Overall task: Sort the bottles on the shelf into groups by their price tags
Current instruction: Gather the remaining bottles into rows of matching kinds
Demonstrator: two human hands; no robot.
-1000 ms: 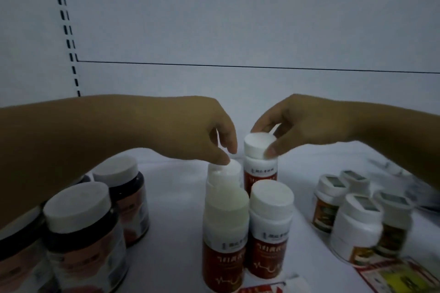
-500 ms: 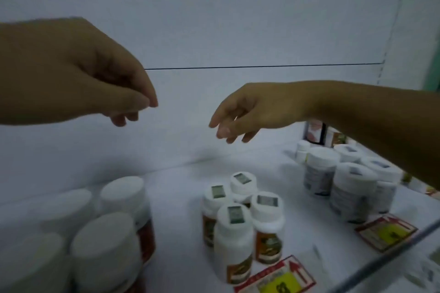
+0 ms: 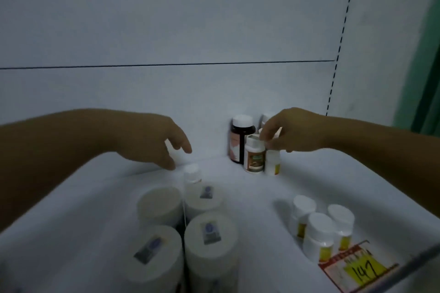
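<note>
My right hand [image 3: 294, 134] reaches to the back right corner of the white shelf [image 3: 240, 195]. Its fingertips close over the cap of a small white bottle with a yellow label [image 3: 272, 163]. A brown-labelled white bottle [image 3: 254, 157] stands against that one, with a dark bottle with a white cap [image 3: 241, 138] behind. My left hand [image 3: 159, 141] hovers with fingers apart and holds nothing, just above and left of a tiny white-capped bottle [image 3: 191, 173]. Several big white-lidded bottles [image 3: 209, 235] with stickers on top stand in front.
Three small white bottles with yellow labels [image 3: 319, 231] stand at the front right. Before them a red and yellow price tag marked 147 [image 3: 357, 267] sits on the shelf's front rail [image 3: 419, 258]. The white back panel [image 3: 166, 90] closes the rear.
The view has swung right along the shelf. Both hands have come down from mid-air: the right one onto the bottles in the back corner, the left one toward the tiny bottle.
</note>
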